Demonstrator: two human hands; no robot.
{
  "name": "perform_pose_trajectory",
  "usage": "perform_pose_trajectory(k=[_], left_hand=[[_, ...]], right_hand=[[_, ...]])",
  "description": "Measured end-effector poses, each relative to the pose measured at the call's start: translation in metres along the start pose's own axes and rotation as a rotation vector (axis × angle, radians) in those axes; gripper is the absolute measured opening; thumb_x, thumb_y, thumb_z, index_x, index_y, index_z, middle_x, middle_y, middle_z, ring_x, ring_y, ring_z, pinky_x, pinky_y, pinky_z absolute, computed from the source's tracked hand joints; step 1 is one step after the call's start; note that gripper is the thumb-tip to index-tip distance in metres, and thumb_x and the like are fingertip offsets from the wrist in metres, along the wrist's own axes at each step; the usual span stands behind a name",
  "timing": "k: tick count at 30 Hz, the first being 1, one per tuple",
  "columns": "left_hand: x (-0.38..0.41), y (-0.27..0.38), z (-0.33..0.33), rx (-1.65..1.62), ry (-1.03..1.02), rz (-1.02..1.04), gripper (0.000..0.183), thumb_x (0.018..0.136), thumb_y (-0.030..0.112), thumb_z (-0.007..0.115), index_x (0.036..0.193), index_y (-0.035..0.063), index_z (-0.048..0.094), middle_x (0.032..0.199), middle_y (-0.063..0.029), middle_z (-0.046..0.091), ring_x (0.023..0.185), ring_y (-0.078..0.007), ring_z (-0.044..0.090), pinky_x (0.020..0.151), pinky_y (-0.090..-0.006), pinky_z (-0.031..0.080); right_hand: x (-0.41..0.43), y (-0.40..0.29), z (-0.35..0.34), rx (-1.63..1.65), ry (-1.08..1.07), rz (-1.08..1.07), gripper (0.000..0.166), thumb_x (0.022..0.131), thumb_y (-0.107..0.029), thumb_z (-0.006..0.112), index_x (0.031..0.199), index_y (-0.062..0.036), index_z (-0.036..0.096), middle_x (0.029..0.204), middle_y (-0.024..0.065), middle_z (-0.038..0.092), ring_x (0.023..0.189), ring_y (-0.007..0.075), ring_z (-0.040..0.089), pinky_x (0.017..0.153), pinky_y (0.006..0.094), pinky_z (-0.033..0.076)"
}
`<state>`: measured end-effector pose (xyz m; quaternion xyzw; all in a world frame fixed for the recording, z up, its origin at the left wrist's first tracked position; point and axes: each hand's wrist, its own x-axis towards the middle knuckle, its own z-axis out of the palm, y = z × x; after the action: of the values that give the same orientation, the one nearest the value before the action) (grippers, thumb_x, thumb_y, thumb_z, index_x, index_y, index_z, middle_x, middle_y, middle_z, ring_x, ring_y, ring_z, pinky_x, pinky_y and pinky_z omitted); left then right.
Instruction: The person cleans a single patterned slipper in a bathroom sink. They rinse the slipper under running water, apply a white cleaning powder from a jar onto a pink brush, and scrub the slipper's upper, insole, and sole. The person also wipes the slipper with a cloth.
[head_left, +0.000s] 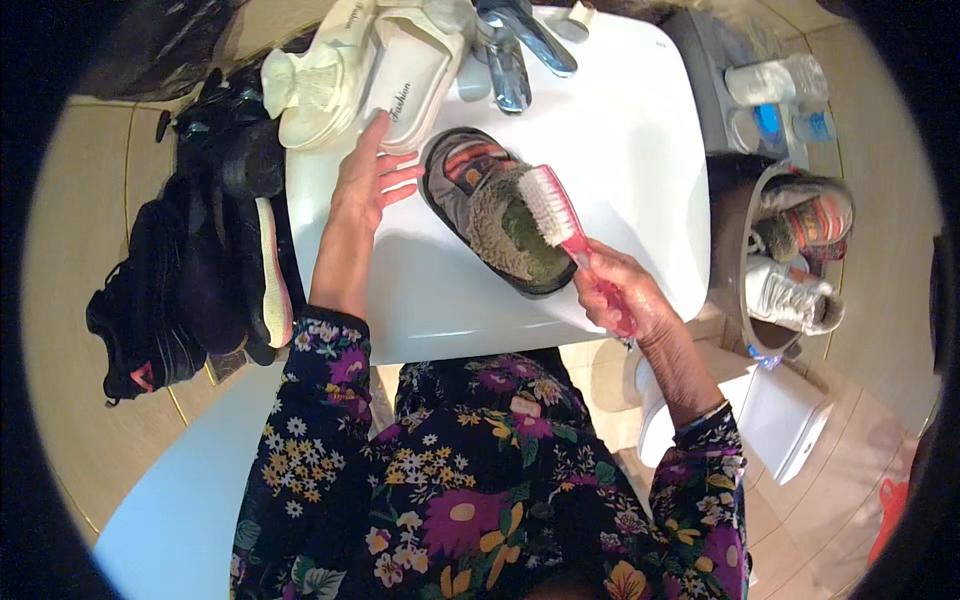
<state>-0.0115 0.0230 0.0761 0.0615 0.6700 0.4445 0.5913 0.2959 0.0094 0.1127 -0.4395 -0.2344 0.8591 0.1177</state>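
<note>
A fleece-lined slipper (487, 202) with a grey and orange toe and a green insole lies in the white washbasin (637, 247). My right hand (622, 289) grips the handle of a pink scrubbing brush (559, 214). Its white bristles sit over the slipper's opening; whether they touch the lining I cannot tell. My left hand (375, 176) holds nothing, its fingers spread beside the slipper's toe. The left thumb overlaps the end of a white slide sandal (409, 90) on the basin's rim; contact is unclear.
A chrome faucet (510, 67) stands at the basin's back. Another white sandal with a bow (315, 94) is at the back left. Black shoes (161, 285) crowd the left side. On the right, a bin (739, 247) holds a white sneaker (791, 296) and another slipper (806, 217), below several bottles (765, 81).
</note>
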Motion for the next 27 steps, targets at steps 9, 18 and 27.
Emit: perform_pose_trajectory(k=[9,18,27], left_hand=[[-0.027,-0.03,-0.018,-0.194,-0.014,0.117,0.053,0.078,0.033,0.059,0.113,-0.0051,0.045,0.096,-0.0174,0.057,0.073,-0.0246,0.062,0.069,-0.0333,0.05],[-0.091,-0.09,-0.036,0.052,-0.192,-0.073,0.057,0.078,0.038,0.056,0.107,-0.0106,0.049,0.085,-0.019,0.06,0.061,-0.0218,0.063,0.057,-0.0265,0.052],[-0.073,-0.076,-0.023,0.344,-0.077,-0.104,0.061,0.079,0.042,0.056,0.114,-0.0068,0.045,0.089,-0.0178,0.059,0.064,-0.0238,0.062,0.055,-0.0291,0.05]], right_hand=[[-0.005,-0.008,0.026,-0.338,0.143,-0.22,0.045,0.088,-0.019,0.051,0.13,-0.0121,0.038,0.055,-0.0054,0.035,0.041,0.0038,0.027,0.037,0.0178,0.025],[0.009,-0.008,0.024,-0.818,0.265,-0.48,0.046,0.085,-0.013,0.055,0.129,-0.0151,0.041,0.08,0.0005,0.055,0.061,0.0065,0.035,0.059,0.0195,0.037],[0.04,0.003,-0.005,-0.844,0.214,-0.506,0.043,0.086,-0.017,0.053,0.127,-0.0175,0.042,0.085,-0.0031,0.059,0.067,0.0072,0.049,0.064,0.024,0.044]])
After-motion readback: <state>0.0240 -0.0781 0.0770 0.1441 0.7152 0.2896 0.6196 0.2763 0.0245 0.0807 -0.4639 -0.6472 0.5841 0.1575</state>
